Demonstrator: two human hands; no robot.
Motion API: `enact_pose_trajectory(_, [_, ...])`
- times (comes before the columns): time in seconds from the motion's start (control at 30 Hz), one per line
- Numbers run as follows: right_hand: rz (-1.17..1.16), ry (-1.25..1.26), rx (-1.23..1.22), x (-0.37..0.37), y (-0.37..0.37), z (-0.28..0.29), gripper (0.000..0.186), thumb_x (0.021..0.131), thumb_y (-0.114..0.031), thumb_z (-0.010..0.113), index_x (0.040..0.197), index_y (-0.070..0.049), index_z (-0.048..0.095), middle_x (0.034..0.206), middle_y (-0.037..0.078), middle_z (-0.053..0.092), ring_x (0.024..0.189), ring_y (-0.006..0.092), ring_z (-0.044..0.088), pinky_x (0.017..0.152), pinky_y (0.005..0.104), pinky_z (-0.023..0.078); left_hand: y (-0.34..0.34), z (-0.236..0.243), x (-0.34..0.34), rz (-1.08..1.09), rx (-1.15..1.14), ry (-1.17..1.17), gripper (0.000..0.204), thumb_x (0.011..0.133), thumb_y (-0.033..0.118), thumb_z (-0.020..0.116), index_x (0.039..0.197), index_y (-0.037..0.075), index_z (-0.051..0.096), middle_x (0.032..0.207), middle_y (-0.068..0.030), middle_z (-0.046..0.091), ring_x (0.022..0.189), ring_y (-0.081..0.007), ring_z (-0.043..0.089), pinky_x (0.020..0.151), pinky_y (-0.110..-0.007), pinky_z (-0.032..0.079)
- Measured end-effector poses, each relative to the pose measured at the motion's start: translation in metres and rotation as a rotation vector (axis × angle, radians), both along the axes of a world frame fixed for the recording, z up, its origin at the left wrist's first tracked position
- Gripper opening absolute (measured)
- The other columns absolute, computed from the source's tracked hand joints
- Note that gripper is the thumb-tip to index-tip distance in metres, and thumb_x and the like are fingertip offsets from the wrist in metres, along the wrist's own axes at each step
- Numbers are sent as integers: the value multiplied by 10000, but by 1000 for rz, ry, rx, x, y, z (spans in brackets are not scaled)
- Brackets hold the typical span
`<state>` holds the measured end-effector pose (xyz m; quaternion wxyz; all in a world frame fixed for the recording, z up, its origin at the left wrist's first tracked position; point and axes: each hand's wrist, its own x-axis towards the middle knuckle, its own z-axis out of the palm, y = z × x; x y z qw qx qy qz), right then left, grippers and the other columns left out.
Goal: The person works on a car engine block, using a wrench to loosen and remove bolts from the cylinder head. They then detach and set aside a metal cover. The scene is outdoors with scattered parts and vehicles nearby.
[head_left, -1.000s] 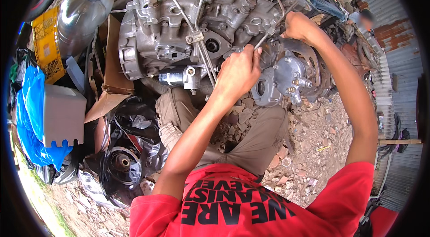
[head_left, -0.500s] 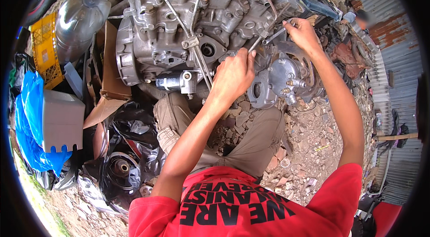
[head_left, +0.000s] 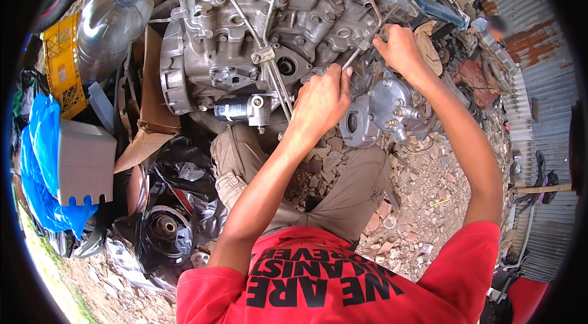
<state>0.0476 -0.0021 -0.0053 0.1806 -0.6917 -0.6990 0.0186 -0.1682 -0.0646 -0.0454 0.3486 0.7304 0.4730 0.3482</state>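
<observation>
A large grey engine block (head_left: 211, 67) lies in front of me at the top. My left hand (head_left: 321, 100) is closed at the engine's lower right, with fingers and thumb around the near end of a thin metal pipe (head_left: 351, 59). Beside it, further right, my right hand (head_left: 399, 51) is closed against the same area; it hides most of the slim silver wrench seen in it a moment ago. Below the hands sits a round metal pump (head_left: 392, 106) with bolts on its face. Two long bent pipes joined by a clamp (head_left: 263, 56) cross the engine to the left.
At the left stand a clear plastic bottle (head_left: 113, 24), a yellow crate (head_left: 64, 70), a cardboard box (head_left: 150, 109) and a grey bin (head_left: 86, 162). A pulley-like part (head_left: 164, 226) rests in black plastic. Rubble (head_left: 429, 189) covers the ground; corrugated sheeting (head_left: 545, 48) stands at right.
My right hand has moved slightly left and down toward the engine, its fingers curling in, and the wrench is now mostly out of sight. My left hand has barely shifted.
</observation>
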Motion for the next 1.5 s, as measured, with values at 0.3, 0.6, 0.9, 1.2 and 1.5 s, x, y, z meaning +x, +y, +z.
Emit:
enact_pose_trajectory(0.3, [29,-171,133,-5,-5,-6,257,800,-156,665,870,82,600,703,313,607,755,462,630,669,494,516,0,-1,0,2,7,-8,349,980,271,460,842,-41,536,726,-304,598,766,-500,574,670,-555,436])
enact_pose_trajectory(0.6, [-69,-319,64,3,-2,1,228,817,-173,606,840,53,612,784,274,650,794,442,647,726,510,524,1,-5,1,7,101,-6,354,982,263,443,855,-49,552,640,-305,585,667,-499,595,627,-563,473])
enact_pose_trajectory(0.9, [-34,-350,91,4,-1,-3,255,824,-196,621,805,57,594,750,278,633,770,456,627,707,528,500,1,-2,0,-1,36,-13,353,981,272,452,843,-41,540,705,-304,593,738,-498,578,661,-554,447])
enact_pose_trajectory(1.2, [-43,2,93,23,4,-11,346,835,-231,646,1033,53,628,813,249,647,843,395,647,751,435,496,0,0,0,2,-3,-10,371,983,292,449,843,-40,535,732,-301,598,785,-503,568,683,-551,433])
enact_pose_trajectory(1.5, [-53,708,-128,37,18,-18,255,923,-245,583,992,-19,680,837,57,676,779,141,588,734,288,448,0,-3,2,28,86,42,371,983,288,435,884,-41,575,737,-309,613,759,-492,604,700,-557,479])
